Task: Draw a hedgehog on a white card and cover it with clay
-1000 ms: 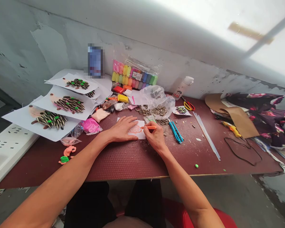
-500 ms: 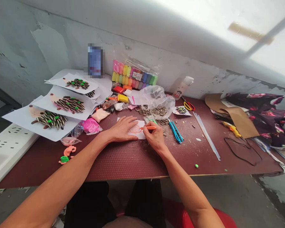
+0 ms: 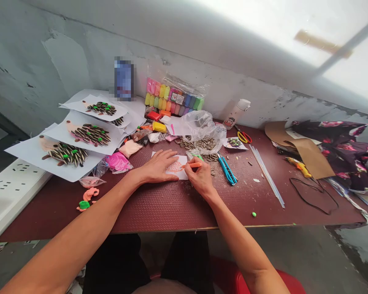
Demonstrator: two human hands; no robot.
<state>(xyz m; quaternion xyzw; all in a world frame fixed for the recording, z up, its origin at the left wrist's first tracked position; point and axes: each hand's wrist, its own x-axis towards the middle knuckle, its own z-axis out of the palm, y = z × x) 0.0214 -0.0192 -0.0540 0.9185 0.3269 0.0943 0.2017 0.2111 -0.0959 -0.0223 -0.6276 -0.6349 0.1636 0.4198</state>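
My left hand [image 3: 160, 166] lies flat on the left part of a small white card [image 3: 182, 176], its fingers spread. On the card an orange drawing [image 3: 174, 166] of a rounded shape with small marks shows between my hands. My right hand [image 3: 199, 175] is closed round an orange pen [image 3: 195, 165], whose tip touches the card at the right side of the drawing. Just behind my right hand lie a heap of striped sunflower seeds [image 3: 202, 143] and a bit of green stuff. A blue utility knife [image 3: 227, 170] rests to the right of that hand.
Paper sheets with seed hedgehogs [image 3: 90, 134] are stacked at left, near a white power strip [image 3: 9, 192]. Packs of coloured clay [image 3: 171, 98] lean at the back. Scissors [image 3: 244, 136], clear glue sticks [image 3: 267, 175], a yellow glue gun [image 3: 300, 167] and a bottle [image 3: 236, 113] stand or lie rightward.
The pen and both hands stay in almost the same place. The view has shifted very slightly; I see no other clear difference.
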